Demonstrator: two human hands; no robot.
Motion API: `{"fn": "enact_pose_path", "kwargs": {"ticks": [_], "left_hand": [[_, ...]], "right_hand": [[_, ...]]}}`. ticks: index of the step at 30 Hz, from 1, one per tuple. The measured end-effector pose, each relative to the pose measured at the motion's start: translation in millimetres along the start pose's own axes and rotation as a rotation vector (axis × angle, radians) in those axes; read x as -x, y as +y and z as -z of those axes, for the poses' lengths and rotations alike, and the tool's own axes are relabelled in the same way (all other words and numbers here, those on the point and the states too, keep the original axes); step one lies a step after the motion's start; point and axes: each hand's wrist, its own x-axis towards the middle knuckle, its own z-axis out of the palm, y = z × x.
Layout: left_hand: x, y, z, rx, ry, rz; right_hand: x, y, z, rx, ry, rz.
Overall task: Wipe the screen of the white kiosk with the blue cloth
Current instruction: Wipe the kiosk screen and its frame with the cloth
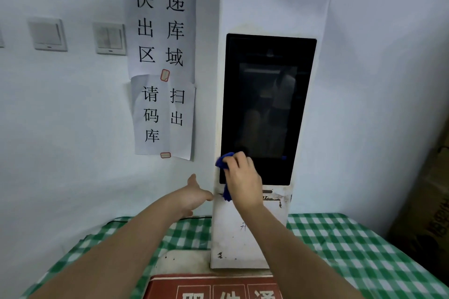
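The white kiosk (272,2) stands upright on the table against the wall, its tall black screen (264,104) dark and reflective. My right hand (243,179) presses a bunched blue cloth (224,160) against the screen's lower left corner; part of the cloth hangs below the hand over the white panel. My left hand (195,195) rests against the kiosk's left side just below screen level, thumb up, holding nothing.
Two paper notices (162,63) with black characters are taped to the wall left of the kiosk, beside two light switches (110,37). A green checked tablecloth (345,250) covers the table. A red sign (213,286) lies in front; a cardboard box (427,213) stands at right.
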Motion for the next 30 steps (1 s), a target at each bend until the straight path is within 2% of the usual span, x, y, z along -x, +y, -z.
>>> {"fn": "enact_pose_path", "kwargs": {"ticks": [3, 9, 13, 15, 20, 30], "left_hand": [[-0.2, -1.1, 4.9, -0.002, 0.005, 0.005], [4.0, 0.9, 6.3, -0.053, 0.019, 0.008], [6.8, 2.6, 1.9, -0.041, 0.002, 0.007], [7.3, 3.4, -0.3, -0.029, -0.006, 0.002], [9.7, 9.0, -8.4, -0.031, -0.040, -0.013], [18.7, 17.0, -27.0, -0.056, -0.079, -0.031]], "right_hand": [[-6.4, -9.8, 2.8, 0.036, -0.072, 0.082], [-14.2, -12.7, 10.7, 0.245, -0.149, 0.521], [-6.5, 10.5, 11.9, 0.329, -0.161, 0.615], [1.1, 27.3, 17.7, 0.343, -0.171, 0.594], [11.0, 69.5, 34.1, 0.375, -0.185, 0.409], [24.8, 120.3, 69.9, 0.371, -0.221, -0.061]]}}
